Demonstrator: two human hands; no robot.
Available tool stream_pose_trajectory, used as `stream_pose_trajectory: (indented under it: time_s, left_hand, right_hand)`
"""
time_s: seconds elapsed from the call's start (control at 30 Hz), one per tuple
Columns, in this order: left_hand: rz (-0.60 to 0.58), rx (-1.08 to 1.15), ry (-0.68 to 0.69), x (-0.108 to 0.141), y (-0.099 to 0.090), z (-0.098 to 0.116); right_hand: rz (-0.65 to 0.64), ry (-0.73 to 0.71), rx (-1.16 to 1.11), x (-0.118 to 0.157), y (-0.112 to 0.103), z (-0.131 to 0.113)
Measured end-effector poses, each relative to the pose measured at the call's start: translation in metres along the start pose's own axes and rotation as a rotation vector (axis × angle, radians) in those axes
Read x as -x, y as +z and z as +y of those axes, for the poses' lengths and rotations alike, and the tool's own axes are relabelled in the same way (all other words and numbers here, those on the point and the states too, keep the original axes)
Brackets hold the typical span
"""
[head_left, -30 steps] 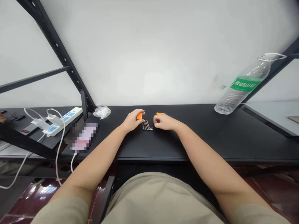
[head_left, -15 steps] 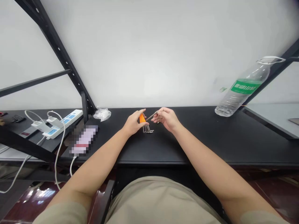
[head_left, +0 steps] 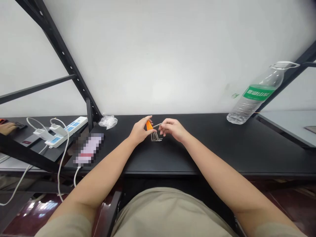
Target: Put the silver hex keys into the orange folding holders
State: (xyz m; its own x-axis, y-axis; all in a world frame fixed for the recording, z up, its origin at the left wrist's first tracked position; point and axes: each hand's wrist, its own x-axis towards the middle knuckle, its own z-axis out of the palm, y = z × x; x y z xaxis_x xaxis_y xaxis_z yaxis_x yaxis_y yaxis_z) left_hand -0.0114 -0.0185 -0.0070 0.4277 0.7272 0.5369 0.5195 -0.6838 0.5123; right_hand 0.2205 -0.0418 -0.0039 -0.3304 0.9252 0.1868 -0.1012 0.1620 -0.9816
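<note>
My left hand (head_left: 140,131) is closed on an orange holder (head_left: 149,125), thumb and fingers on either side of it. Several L-shaped metal keys (head_left: 156,137) fan out below the holder, their bent ends toward the black tabletop (head_left: 158,161). Just right of it, my right hand (head_left: 172,129) pinches a single thin metal key (head_left: 157,125), which lies nearly level with its left end at the holder. Whether that end sits inside the holder is too small to tell.
Crumpled clear plastic (head_left: 108,121), a phone with a blurred screen (head_left: 89,148) and a white power strip (head_left: 66,131) with cables are on the left. A large bottle (head_left: 256,95) stands at the back right. Another person's hand (head_left: 7,128) shows at the far left.
My right hand has moved slightly left and down, and its key has turned flatter, its end closer to the holder. Another person's hand has appeared at the far left.
</note>
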Motion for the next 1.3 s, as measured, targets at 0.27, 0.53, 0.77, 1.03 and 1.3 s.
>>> stream_pose_trajectory:
  time_s: [0.27, 0.53, 0.77, 1.03, 1.3]
  left_hand:
    - [-0.159, -0.073, 0.007, 0.001, 0.003, 0.008]
    - [-0.174, -0.076, -0.057, 0.001, 0.003, 0.007]
    - [-0.123, -0.064, -0.134, -0.001, -0.004, -0.002]
    - [-0.119, 0.018, -0.145, 0.000, 0.001, -0.008]
    - [-0.085, 0.039, -0.156, -0.001, 0.002, -0.011]
  right_hand:
    - [-0.076, 0.008, 0.299, -0.003, 0.013, 0.014]
    - [-0.018, -0.010, 0.400, -0.005, 0.013, 0.020]
    - [-0.113, -0.066, 0.815, 0.001, -0.002, 0.006]
    - [-0.332, 0.043, 1.106, 0.005, -0.005, 0.000]
    - [-0.133, 0.107, 0.943, 0.001, -0.007, 0.006]
